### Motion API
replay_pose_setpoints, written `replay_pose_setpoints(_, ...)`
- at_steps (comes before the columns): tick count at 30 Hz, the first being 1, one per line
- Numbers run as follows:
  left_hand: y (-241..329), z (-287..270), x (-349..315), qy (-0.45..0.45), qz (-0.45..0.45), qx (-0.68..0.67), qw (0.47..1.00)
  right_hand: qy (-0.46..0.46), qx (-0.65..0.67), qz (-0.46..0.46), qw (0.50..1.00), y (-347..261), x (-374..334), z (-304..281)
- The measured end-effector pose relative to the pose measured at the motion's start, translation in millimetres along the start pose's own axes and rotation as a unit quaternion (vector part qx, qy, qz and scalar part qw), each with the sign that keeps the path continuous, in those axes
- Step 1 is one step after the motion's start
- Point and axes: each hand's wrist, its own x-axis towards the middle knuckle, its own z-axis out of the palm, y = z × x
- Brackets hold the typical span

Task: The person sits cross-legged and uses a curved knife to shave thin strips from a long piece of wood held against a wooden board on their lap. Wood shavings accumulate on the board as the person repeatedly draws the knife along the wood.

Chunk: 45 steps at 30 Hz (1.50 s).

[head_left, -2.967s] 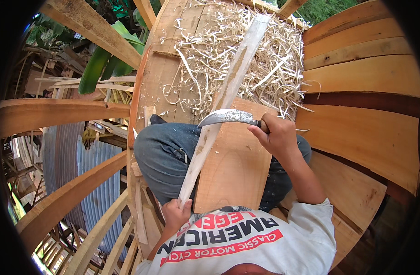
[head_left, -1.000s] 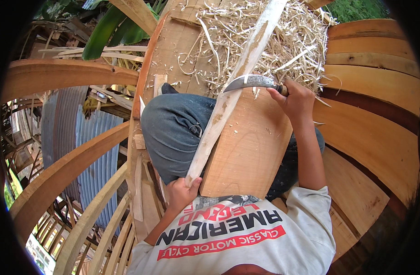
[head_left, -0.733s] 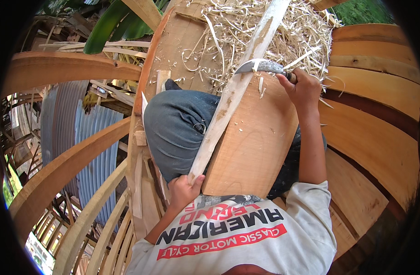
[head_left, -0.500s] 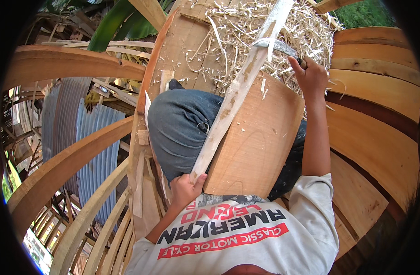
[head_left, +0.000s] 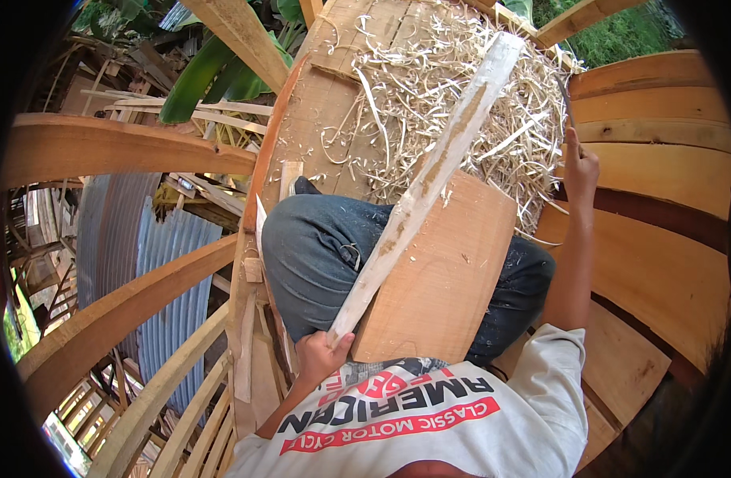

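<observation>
Along tan board [head_left: 445, 279], pale wooden strip [head_left: 420, 190] slants, far end over shavings [head_left: 533, 135]; our left hand [head_left: 322, 352] clenched round near end, our right hand [head_left: 581, 166] curled round knife [head_left: 567, 105], apart from strip.

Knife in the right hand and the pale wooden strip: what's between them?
The head view shows curled wood shavings between the knife and the upper end of the strip.
</observation>
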Motion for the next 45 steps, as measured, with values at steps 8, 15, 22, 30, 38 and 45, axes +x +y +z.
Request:
replay_pose_setpoints(8,-1.0,-13.9,0.5,-0.098,-0.091,-0.141,0.981,-0.033,0.221,0.028,0.974,30.7,-85.7,43.4)
replay_pose_setpoints(15,14.1,-40.2,15.9,-0.193,-0.220,-0.231,0.928,-0.025,0.267,-0.044,0.962,10.1,-84.8,40.8)
replay_pose_setpoints(22,9.2,-41.2,15.3,-0.202,-0.226,-0.215,0.928,-0.058,0.239,-0.068,0.967,2.9,-93.5,32.5)
replay_pose_setpoints(30,10.4,-51.4,26.5,-0.283,-0.224,-0.243,0.901,-0.053,0.260,-0.088,0.960,7.6,-90.4,33.8)
replay_pose_setpoints(38,-0.9,-56.5,31.3,-0.325,-0.252,-0.282,0.867,-0.048,0.276,-0.086,0.956,10.2,-89.9,31.9)
replay_pose_setpoints(45,-3.1,-57.9,34.1,-0.344,-0.258,-0.297,0.852,-0.052,0.246,-0.146,0.957,-2.7,-99.8,28.0)
